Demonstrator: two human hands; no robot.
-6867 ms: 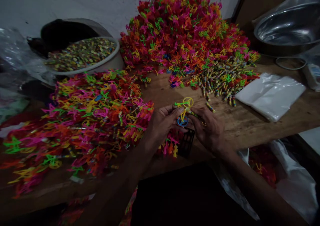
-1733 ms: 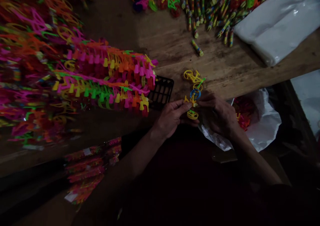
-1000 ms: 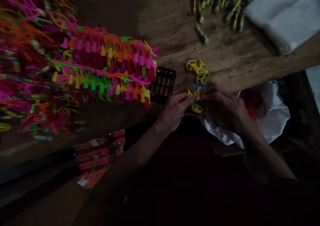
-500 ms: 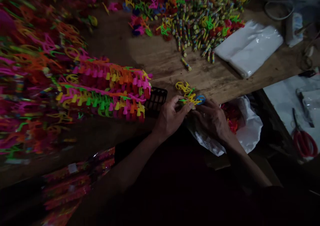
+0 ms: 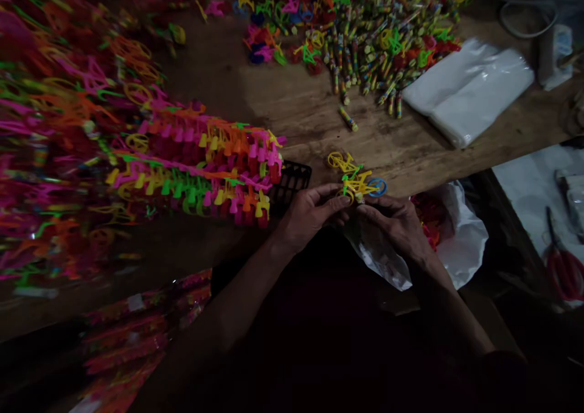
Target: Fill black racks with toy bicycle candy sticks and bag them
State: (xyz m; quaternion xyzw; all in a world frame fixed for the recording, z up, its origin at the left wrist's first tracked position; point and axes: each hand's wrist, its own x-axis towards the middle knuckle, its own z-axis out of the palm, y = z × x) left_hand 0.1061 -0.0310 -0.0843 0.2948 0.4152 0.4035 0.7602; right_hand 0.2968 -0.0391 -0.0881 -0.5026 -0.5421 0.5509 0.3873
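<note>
Head view, single: camera worn on the head, facing forward and steeply down. Range: near. Surface (image 5: 283, 97) crossing the frame, near edge slanting up rightward. Left hand (image 5: 305, 216) and right hand (image 5: 398, 223) near mid-frame, forearms (image 5: 253, 288) reaching up from below.

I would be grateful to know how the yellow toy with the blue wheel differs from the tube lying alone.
The toy is an open frame, while the tube is a slim cylinder. The toy is in the left hand, while the tube lies on the table. Both show yellow.
</note>
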